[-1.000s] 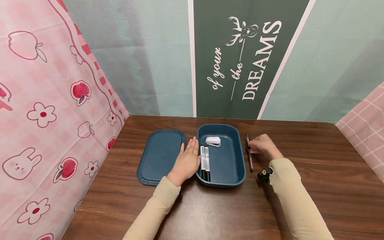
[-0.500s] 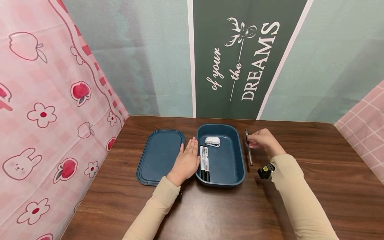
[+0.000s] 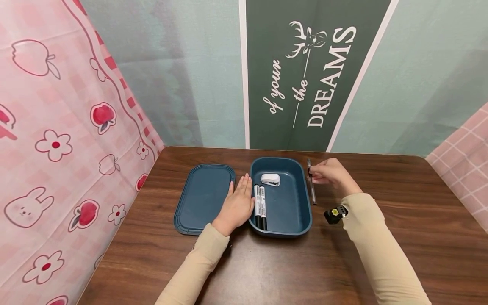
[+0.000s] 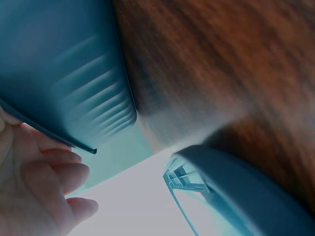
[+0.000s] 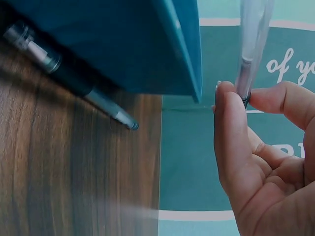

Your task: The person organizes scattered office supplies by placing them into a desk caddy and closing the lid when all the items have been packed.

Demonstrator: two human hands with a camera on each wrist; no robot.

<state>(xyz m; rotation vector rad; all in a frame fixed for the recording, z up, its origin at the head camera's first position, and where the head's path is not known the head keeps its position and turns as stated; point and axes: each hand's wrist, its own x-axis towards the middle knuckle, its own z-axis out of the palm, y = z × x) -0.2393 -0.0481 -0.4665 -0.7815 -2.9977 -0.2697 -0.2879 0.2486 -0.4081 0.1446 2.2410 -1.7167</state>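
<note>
A dark blue box (image 3: 284, 234) stands uncovered on the table. Along its left side lie two white-and-black markers (image 3: 260, 207), and a small white stapler (image 3: 270, 179) is near its far end. My left hand (image 3: 238, 207) rests against the box's left side, fingers extended; the left wrist view shows its fingers (image 4: 74, 177) by the rim. At the box's right, my right hand (image 3: 331, 173) pinches a clear pen (image 3: 312, 190) with a dark grip between thumb and fingers. In the right wrist view another pen (image 5: 74, 76) lies on the table beside the box wall.
The blue lid (image 3: 203, 199) lies flat to the left of the box, partly behind my left hand. A brown wooden table (image 3: 267, 275) carries everything. Printed curtains (image 3: 183, 84) hang behind and at the sides.
My right hand has lifted the pen off the table and carried it a little left and away from me, closer to the box. My left hand has stayed in place.
</note>
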